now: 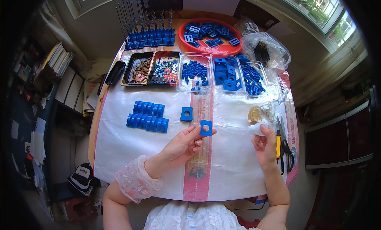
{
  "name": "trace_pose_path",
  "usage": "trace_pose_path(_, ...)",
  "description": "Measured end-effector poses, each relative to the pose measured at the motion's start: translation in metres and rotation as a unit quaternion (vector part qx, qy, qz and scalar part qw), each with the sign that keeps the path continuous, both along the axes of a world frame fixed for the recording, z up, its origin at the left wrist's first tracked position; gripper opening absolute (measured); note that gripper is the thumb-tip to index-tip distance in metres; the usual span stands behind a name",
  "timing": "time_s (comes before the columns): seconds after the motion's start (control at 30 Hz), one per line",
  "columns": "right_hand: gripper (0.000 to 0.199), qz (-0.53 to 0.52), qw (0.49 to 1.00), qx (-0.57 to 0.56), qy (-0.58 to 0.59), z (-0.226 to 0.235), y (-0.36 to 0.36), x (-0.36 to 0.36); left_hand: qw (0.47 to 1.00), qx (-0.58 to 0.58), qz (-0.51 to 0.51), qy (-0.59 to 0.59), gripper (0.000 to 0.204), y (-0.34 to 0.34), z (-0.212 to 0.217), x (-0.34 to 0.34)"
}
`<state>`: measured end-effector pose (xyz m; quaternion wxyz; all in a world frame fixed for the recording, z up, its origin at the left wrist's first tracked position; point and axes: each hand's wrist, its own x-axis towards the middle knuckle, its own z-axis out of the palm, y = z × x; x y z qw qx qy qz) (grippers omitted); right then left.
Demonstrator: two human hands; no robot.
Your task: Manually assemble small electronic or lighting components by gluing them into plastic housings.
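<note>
My left hand (177, 147) pinches a square blue plastic plate (208, 133) with a round hole, between thumb and fingers over the middle of the table. Just beyond it, similar blue plates (185, 119) lie on the white sheet, apparently overlapping. On the right, my right hand (264, 145) grips a small, smooth white rounded piece (257, 129); its exact kind is unclear. Close beyond that hand sit a cream-coloured lump (254, 114) and crumpled white material (270, 109). Two rows of ridged blue parts (146, 123) stand to the left of my left hand.
Trays of screws (141, 71), small mixed hardware (166, 68) and blue pieces (194, 70) line the back. Behind them are blue bases with upright springs (151, 38), a red basin (184, 42) and a plastic bag (276, 51). Scissors (286, 148) and a yellow-handled cutter (278, 144) lie at right.
</note>
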<state>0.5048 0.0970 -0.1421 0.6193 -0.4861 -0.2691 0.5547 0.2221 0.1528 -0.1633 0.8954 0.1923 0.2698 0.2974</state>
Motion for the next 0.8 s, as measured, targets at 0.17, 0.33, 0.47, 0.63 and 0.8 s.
trace_pose_path(0.17,0.014,0.012,1.000,0.009,0.025,-0.004,-0.002,0.003,1.000,-0.009,0.010,-0.016,0.030,0.000,0.002,0.000)
trace_pose_path(0.33,0.013,0.021,1.000,0.017,0.011,0.000,-0.003,-0.001,1.000,-0.009,0.022,-0.011,0.028,-0.001,0.000,0.000)
trace_pose_path(0.47,0.011,0.031,0.999,0.020,0.007,-0.004,-0.002,-0.001,0.999,-0.019,0.034,-0.022,0.024,0.000,-0.004,0.000)
trace_pose_path(0.63,0.016,0.017,0.999,-0.005,-0.033,0.003,-0.001,-0.006,0.998,-0.035,0.035,-0.034,0.022,-0.001,-0.010,0.000)
trace_pose_path(0.8,0.015,0.018,0.999,-0.005,-0.032,0.002,-0.002,-0.005,0.997,-0.046,0.030,-0.046,0.021,-0.001,-0.006,-0.001)
